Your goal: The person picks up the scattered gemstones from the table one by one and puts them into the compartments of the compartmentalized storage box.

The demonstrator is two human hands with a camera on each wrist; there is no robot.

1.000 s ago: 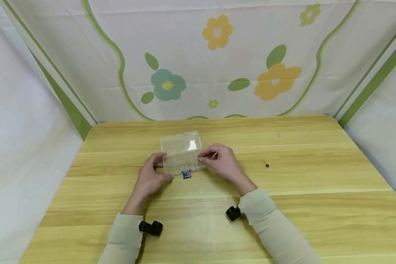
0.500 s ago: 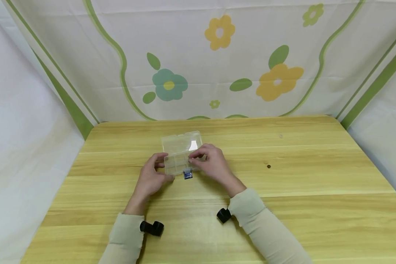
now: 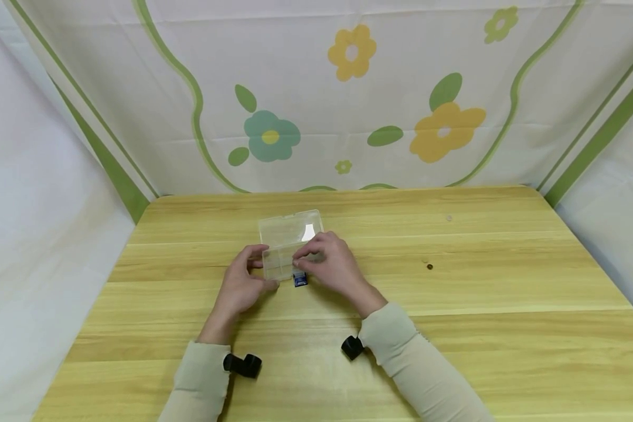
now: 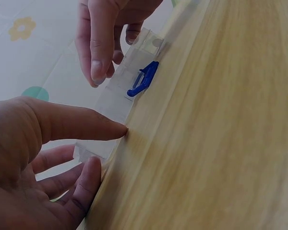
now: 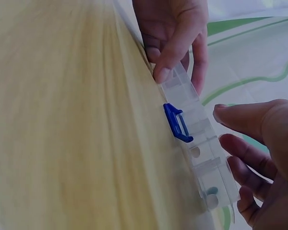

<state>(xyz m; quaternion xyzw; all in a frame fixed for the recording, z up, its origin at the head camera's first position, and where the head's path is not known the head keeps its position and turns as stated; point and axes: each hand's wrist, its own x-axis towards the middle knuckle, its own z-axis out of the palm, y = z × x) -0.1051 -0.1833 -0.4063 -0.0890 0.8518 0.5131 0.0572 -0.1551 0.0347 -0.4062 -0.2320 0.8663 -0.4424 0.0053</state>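
Note:
A clear plastic compartment box [image 3: 274, 264] with a blue latch [image 3: 300, 280] sits on the table, its clear lid [image 3: 285, 230] swung back. My left hand [image 3: 241, 282] grips the box's left end, thumb at the front edge and fingers behind. Over the box's middle compartments hovers my right hand [image 3: 333, 264], thumb and index finger near each other. A small greyish spot shows at those fingertips in the left wrist view; I cannot tell whether they pinch something. In the right wrist view, several small round discs [image 5: 211, 200] lie in the compartments at the box's other end.
On the wooden table [image 3: 506, 351], a small dark button [image 3: 429, 266] lies to the right of the right hand. A pale disc [image 3: 449, 218] is farther back. A flowered cloth [image 3: 380, 88] hangs behind the table.
My right hand has moved left and slightly toward me, from the box's right end to over its middle compartments. The left hand keeps its grip on the box.

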